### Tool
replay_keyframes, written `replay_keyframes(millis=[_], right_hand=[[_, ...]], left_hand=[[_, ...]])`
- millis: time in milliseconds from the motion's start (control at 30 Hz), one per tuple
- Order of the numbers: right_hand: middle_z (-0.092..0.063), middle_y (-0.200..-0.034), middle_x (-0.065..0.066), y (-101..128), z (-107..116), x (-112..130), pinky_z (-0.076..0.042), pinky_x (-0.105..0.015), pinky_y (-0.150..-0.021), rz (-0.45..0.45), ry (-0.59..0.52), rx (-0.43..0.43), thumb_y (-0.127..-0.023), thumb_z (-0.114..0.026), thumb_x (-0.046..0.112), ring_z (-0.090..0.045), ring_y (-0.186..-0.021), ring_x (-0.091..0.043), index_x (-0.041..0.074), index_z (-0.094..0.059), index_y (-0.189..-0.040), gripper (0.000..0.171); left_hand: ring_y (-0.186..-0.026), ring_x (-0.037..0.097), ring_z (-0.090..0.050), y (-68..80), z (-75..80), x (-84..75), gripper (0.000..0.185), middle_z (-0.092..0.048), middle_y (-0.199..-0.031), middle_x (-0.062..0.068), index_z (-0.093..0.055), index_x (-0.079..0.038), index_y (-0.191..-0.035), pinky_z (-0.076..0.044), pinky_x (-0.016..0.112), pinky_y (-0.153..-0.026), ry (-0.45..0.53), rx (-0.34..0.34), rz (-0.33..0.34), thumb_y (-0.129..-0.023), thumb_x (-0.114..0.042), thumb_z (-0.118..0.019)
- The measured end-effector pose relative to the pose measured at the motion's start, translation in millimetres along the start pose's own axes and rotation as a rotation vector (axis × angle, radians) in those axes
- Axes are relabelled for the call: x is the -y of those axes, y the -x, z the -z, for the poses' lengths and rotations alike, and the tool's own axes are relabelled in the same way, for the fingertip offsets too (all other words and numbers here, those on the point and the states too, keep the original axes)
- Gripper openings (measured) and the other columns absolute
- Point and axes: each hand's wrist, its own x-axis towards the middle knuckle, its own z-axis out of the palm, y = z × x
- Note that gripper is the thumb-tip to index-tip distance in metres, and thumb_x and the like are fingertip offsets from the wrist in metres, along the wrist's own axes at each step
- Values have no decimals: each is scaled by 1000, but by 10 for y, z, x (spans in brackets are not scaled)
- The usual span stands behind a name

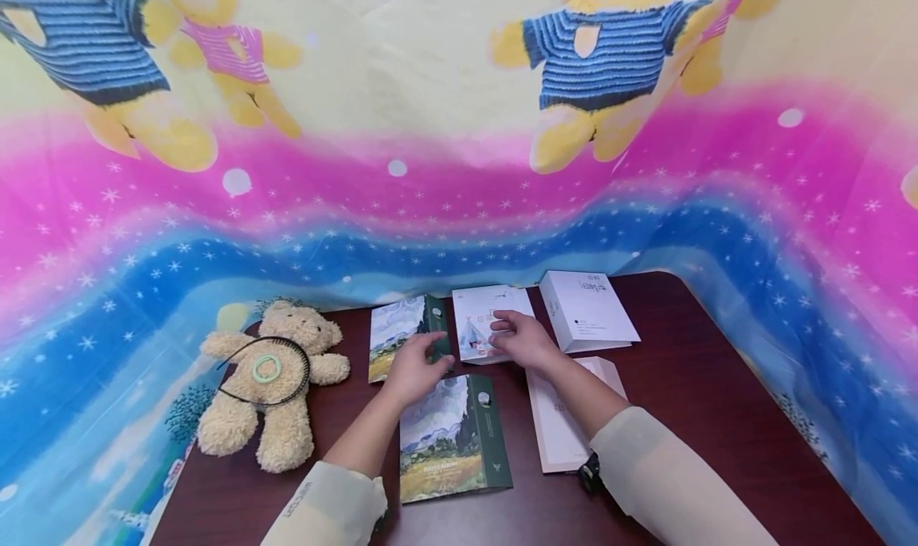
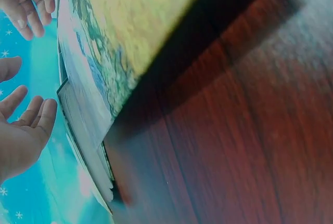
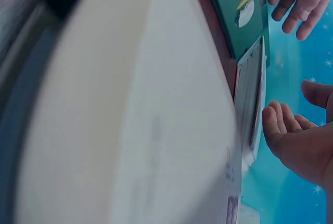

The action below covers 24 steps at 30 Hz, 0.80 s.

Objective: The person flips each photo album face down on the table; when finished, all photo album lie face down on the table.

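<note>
Several books lie on a dark wooden table [image 1: 688, 386]. My left hand [image 1: 429, 356] hovers with relaxed fingers at the green spine of the far landscape-cover book [image 1: 402, 335], holding nothing. A second landscape-cover book [image 1: 452, 438] lies nearer, beside my left forearm. My right hand [image 1: 508, 332] is spread over a white book with a tent picture [image 1: 482, 316]; whether it touches is unclear. In the left wrist view the left hand [image 2: 23, 130] is open beside the landscape book [image 2: 130, 52]. In the right wrist view the right hand [image 3: 294, 138] is open beside the thin white book's edge [image 3: 252, 94].
A cream teddy bear [image 1: 268, 382] with a black headband and a green ring on it lies at the table's left. A white boxed book [image 1: 588, 311] stands at the back right. A cream book [image 1: 562, 422] lies under my right forearm. A bright printed cloth [image 1: 459, 171] hangs behind.
</note>
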Motion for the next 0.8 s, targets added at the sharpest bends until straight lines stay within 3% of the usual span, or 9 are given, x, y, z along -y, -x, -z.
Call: replay_keyframes(millis=[233,367,800], right_hand=[[-65,-136,-17,21,91,-51,-53,-42,-101,25,157,-60,-94,-69,6,-63,-124,-32,-1,-49,-151,62],[-66,-135,-17,25,142,-82,-53,-44,-102,36,181,-72,-93,-69,6,-64,-123,-32,-1,-49,-151,62],[-61,-139,-22,37,292,-131,-58,-38,-94,8,177,-69,-91,-68,3,-64,-123,-35,-4,-46,-152,65]], left_hand=[[-111,31,-63,-29,-41,-31,54,-61,-137,17,-60,-11,-146,-54,50,-88,-7,19,-18,-96,-25,-74],[-105,27,-62,-47,-73,-49,54,-63,-132,17,-60,-11,-146,-53,49,-86,5,25,-21,-96,-25,-74],[-131,37,-58,-102,-139,-85,63,-55,-149,19,-49,-11,-155,-51,54,-102,91,77,85,-98,-27,-72]])
